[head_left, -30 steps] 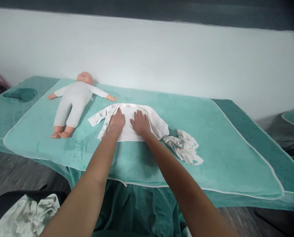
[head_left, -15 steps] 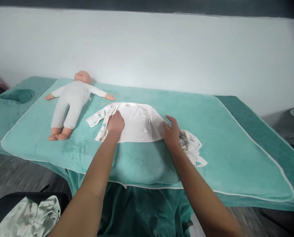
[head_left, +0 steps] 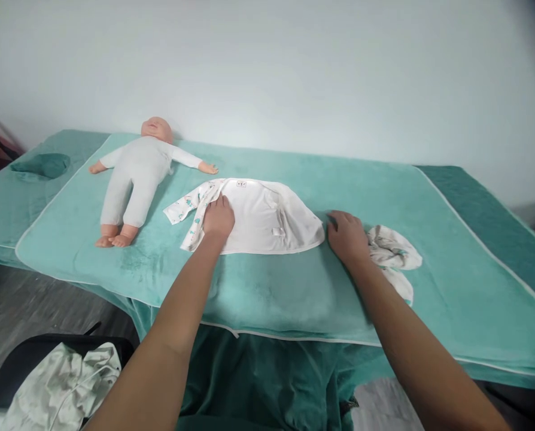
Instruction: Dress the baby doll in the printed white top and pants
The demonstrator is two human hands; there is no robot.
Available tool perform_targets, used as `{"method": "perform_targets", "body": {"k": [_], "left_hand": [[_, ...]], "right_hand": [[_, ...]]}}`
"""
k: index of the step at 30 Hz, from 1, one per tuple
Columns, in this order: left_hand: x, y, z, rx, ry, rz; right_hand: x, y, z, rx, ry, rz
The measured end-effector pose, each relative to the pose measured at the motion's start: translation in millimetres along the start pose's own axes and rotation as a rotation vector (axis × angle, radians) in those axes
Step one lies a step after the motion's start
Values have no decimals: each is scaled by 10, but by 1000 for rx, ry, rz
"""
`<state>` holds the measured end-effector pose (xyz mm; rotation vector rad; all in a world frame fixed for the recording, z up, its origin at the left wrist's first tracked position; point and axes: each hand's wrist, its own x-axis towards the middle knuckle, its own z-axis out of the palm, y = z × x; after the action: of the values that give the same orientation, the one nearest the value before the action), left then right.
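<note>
A small white baby jacket [head_left: 252, 221] with patterned sleeves lies spread on the green mat [head_left: 285, 299], its plain inside facing up. My left hand [head_left: 219, 218] rests on its left front panel, fingers curled closed at the panel's edge. Just off the jacket's right side, my right hand [head_left: 347, 236] lies low over the mat, fingers loosely apart, palm hidden. Against the outer side of that hand and wrist is a crumpled patterned garment [head_left: 395, 254], partly covered by the forearm.
A baby doll [head_left: 137, 167] in white lies on its back to the left. A small green pillow [head_left: 40, 166] is at the far left. A white wall [head_left: 294, 78] stands behind the bed. On a black chair [head_left: 29, 350] at the lower left is a pale green cloth [head_left: 65, 383].
My right hand has moved right, off the jacket, and the crumpled garment has shifted right with it. My left hand stays on the jacket. The view has tilted slightly.
</note>
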<state>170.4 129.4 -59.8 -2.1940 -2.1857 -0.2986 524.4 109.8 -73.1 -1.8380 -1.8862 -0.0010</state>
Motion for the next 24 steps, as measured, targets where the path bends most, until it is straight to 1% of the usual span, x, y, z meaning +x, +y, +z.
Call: {"method": "perform_targets", "body": {"k": [1, 2, 6, 7, 9, 12, 14, 17, 19, 21, 23, 24], "left_hand": [[-1, 1, 0, -1, -1, -2], [-2, 2, -1, -4, -2, -2], [-5, 4, -8, -21, -7, 0], [-6, 3, -8, -19, -6, 1], [-5, 2, -5, -10, -2, 3], [-4, -1, 4, 2, 6, 9], [-4, -2, 5, 17, 5, 8], [-9, 0, -6, 38, 0, 3], [-13, 3, -22, 34, -1, 5], [-16, 7, -39, 27, -4, 7], [-19, 11, -52, 25, -11, 7], [-21, 13, -56, 24, -14, 7]], "right_hand": [[64, -12, 15, 63, -15, -9], [123, -49, 31, 142, -33, 11], [291, -325, 103, 570, -98, 262], [311, -391, 120, 665, -119, 294], [320, -485, 152, 789, -187, 289], [275, -528, 175, 821, -307, 224], [216, -516, 157, 768, -334, 160], [100, -502, 94, 701, -335, 24], [13, -515, 56, 685, -342, -108], [-71, -546, 43, 640, -321, -234], [-142, -584, 55, 589, -272, -290], [-171, -602, 66, 577, -239, -273]]}}
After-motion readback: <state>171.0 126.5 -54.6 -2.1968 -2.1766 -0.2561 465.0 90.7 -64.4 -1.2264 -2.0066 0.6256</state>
